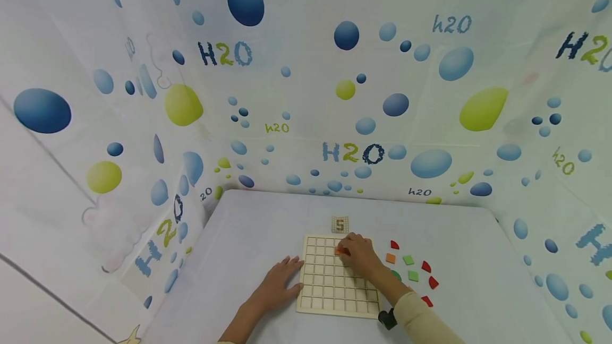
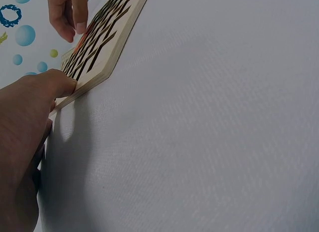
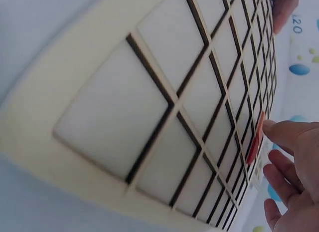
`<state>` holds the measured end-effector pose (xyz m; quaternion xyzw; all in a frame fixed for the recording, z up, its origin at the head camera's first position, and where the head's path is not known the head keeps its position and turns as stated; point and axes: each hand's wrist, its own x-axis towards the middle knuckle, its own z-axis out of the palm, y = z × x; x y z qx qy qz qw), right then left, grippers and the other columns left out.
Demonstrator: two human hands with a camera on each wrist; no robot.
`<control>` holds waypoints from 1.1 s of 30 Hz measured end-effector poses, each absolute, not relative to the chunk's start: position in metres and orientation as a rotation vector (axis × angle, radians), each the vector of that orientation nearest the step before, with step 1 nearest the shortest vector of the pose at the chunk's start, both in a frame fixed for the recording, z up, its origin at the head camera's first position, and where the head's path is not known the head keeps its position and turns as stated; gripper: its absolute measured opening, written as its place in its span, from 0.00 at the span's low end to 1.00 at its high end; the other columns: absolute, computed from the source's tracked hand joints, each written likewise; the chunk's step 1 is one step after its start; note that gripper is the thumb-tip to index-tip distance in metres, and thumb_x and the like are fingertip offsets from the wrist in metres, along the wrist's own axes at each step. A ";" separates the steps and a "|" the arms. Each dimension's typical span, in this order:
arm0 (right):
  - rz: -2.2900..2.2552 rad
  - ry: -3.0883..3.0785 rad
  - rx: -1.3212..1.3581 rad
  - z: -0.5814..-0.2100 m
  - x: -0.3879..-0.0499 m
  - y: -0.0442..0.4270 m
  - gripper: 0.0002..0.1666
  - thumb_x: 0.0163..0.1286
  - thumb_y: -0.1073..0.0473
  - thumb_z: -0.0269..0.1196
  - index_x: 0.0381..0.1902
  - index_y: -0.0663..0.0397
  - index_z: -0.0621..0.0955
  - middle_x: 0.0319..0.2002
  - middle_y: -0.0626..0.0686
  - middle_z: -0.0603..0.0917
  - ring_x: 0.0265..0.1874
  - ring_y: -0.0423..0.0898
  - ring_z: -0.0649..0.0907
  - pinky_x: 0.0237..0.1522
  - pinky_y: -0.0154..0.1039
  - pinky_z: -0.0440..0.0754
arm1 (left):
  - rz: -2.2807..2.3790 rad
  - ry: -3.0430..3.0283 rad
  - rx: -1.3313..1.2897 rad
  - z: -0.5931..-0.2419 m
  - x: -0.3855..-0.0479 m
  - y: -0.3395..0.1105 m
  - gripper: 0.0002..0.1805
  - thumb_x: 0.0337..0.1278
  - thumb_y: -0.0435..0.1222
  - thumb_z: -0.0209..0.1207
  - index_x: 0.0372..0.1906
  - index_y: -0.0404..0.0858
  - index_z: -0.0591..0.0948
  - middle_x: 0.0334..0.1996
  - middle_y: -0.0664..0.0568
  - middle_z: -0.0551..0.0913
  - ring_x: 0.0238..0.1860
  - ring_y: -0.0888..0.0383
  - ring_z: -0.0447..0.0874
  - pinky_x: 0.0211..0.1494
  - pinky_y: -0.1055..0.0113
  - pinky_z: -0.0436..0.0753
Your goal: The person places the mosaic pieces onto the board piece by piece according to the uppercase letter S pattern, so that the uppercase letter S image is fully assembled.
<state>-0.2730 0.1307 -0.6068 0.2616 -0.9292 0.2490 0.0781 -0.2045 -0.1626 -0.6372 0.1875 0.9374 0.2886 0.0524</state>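
Observation:
A pale wooden grid board lies on the white table. My right hand is over its upper part, fingertips at a small orange square tile. The right wrist view shows a fingertip against the orange tile, with a red piece beside it on the grid; the far side of the grip is hidden. My left hand rests at the board's left edge with its fingers extended. In the left wrist view, the left thumb touches the board's rim.
Behind the board lies a small card with a gridded figure. Loose pieces are scattered to the right: red quarter-circles, green squares and an orange square. A black object sits by the board's near right corner. Patterned curtains surround the table.

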 end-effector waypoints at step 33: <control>0.847 -3.079 -0.024 -0.608 -0.302 0.237 0.15 0.68 0.69 0.65 0.51 0.69 0.79 0.47 0.70 0.77 0.44 0.61 0.78 0.50 0.56 0.85 | 0.891 2.841 0.573 -0.635 -0.204 -0.163 0.35 0.74 0.51 0.60 0.78 0.42 0.71 0.78 0.43 0.70 0.81 0.36 0.60 0.82 0.36 0.60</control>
